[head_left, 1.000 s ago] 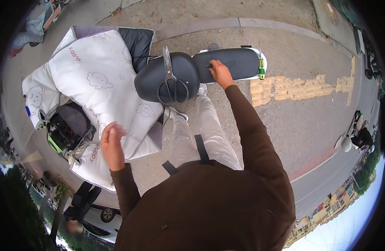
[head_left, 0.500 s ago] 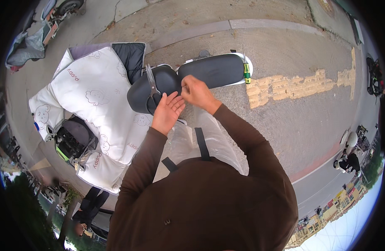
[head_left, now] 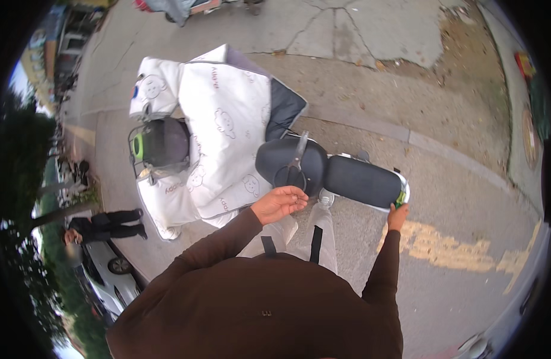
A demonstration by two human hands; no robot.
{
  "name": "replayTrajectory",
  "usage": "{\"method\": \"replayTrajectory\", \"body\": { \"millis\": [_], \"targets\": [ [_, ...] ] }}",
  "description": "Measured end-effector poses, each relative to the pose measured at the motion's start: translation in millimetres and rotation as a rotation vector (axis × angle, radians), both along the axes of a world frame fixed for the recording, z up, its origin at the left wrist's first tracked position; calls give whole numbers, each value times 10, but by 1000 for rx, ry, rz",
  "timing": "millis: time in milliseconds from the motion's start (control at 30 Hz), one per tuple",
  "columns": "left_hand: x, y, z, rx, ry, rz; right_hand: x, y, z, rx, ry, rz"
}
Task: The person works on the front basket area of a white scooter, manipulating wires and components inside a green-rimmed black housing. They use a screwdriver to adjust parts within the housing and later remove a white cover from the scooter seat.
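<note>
My left hand (head_left: 279,204) is curled with its fingertips pinched, just below the scissors' large black loops; anything in it is too small to make out. The metal scissors (head_left: 297,161) lie on a rounded black scooter seat (head_left: 271,157). At the far end of the longer rear seat (head_left: 358,179), my right hand (head_left: 398,216) grips a yellow-and-green screwdriver (head_left: 400,198). A white quilted cover (head_left: 221,155) with cartoon drawings and a dark lining drapes over the scooter's front, beside a dark basket with green trim (head_left: 159,143).
A person in dark clothes (head_left: 108,225) is at the left by a white car (head_left: 111,287). Another covered vehicle (head_left: 186,7) is at the top edge. Cracked pavement, a curb line (head_left: 410,134) and a worn yellow marking (head_left: 437,245) surround the scooter.
My view has turned, so the scooter appears shifted right and angled. My right hand has moved from beside my left hand to the screwdriver and taken hold of it.
</note>
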State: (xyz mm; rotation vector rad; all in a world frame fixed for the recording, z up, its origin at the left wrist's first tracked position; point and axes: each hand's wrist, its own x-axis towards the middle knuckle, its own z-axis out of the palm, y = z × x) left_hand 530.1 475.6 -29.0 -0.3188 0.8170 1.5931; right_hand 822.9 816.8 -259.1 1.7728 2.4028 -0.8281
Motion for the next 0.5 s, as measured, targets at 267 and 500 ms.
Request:
{"method": "replayTrajectory", "body": {
  "millis": [267,500],
  "targets": [
    [-287,-1241,307,-56,70,511,-108,110,37,-79,351,6],
    [-620,-2172,135,-233,162,714,-1728,-1082,1996,-694,831,167]
  ]
}}
